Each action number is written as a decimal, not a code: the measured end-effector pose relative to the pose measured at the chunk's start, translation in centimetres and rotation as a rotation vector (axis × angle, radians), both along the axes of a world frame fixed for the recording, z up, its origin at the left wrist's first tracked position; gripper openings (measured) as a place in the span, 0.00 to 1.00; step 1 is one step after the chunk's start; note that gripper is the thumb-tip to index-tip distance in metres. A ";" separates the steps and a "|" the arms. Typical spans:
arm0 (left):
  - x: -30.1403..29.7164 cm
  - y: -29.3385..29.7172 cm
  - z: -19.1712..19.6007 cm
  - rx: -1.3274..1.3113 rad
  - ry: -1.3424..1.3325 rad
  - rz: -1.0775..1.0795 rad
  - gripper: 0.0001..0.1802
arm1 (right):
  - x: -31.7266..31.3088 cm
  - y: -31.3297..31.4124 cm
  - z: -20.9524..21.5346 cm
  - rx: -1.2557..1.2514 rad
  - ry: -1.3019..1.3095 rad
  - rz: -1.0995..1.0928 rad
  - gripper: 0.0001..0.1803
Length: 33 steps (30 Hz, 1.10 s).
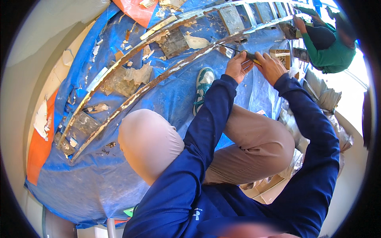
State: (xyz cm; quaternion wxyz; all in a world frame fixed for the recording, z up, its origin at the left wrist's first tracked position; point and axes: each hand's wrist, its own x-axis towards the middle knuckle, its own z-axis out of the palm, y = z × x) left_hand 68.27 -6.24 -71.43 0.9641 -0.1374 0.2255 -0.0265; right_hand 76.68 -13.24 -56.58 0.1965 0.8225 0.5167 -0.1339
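Note:
My right hand (pixel 271 68) grips the black-and-yellow handle of a screwdriver (pixel 250 56). Curled at the front of that handle is my left hand (pixel 237 68), its fingers bent against it. The screwdriver's long thin dark shaft points up and left, its tip at the near rail of a long ladder-like wooden frame (pixel 133 96). This frame lies curving across a blue tarp (pixel 166 131), with flaking white paint on its rails and worn boards between them. Whether the tip touches the wood is hard to tell.
At the upper right another person in a green top (pixel 335 53) crouches by the frame's far end, a hand on it. Paint flakes and scraps litter the tarp. My shoe (pixel 204 85) stands near the close rail. Plastic bags (pixel 323 93) lie at the right. Orange sheeting (pixel 41 146) edges the left.

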 end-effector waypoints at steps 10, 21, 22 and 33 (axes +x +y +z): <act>1.1 -0.1 -0.2 0.111 0.021 0.057 0.11 | 0.3 2.0 0.7 0.107 0.403 -0.949 0.26; 1.3 0.4 0.6 0.013 0.069 -0.006 0.13 | 0.4 2.8 1.7 -0.029 -0.116 0.429 0.21; 1.6 0.8 0.4 -0.004 0.068 0.013 0.14 | 0.4 3.6 2.0 -0.095 -0.147 0.447 0.27; 1.4 2.7 2.8 -0.031 0.183 -0.036 0.09 | -0.2 -0.5 1.0 0.712 0.410 -0.650 0.20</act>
